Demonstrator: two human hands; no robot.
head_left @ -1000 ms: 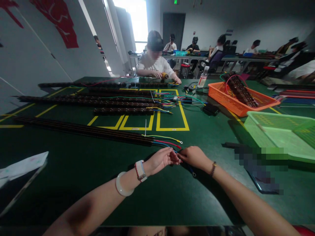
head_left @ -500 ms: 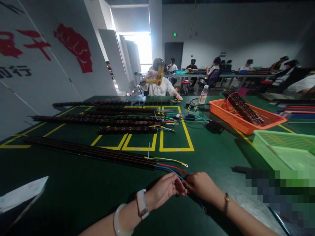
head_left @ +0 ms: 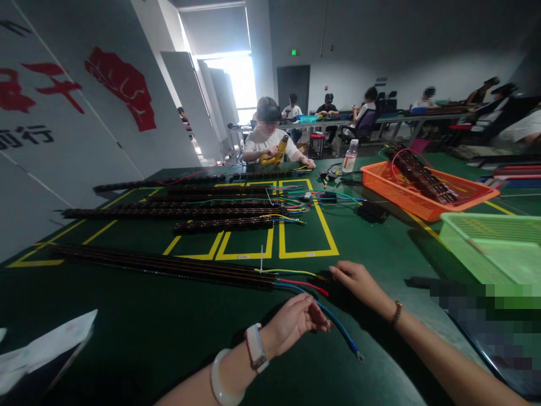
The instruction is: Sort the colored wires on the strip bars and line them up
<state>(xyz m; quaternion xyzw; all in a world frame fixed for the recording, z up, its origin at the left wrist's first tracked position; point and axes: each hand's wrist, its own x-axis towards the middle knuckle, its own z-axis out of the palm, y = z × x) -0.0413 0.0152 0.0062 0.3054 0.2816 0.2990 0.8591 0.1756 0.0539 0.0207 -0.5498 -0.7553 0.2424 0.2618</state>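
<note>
Blue wire (head_left: 340, 325) partly covered by the left hand (head_left: 292, 320), right end of the yellow wire (head_left: 291, 272) indistinct near the right hand (head_left: 358, 280), both forearms (head_left: 448, 341) cut off by the lower edge, green basket (head_left: 477, 239) cut off at right, dark flat object (head_left: 473, 338) at near right pixelated.

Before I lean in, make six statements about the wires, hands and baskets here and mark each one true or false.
1. The blue wire ends in a ring terminal. True.
2. The left hand is nearest to the green basket. False: it is beside the blue wire.
3. The right hand is by the tip of the yellow wire. True.
4. The red wire reaches past the blue wire's end. False: it stops short of it.
5. The plastic bottle stands upright. True.
6. The dark strip bundle lies in the green basket. False: it lies in the orange basket.
</note>
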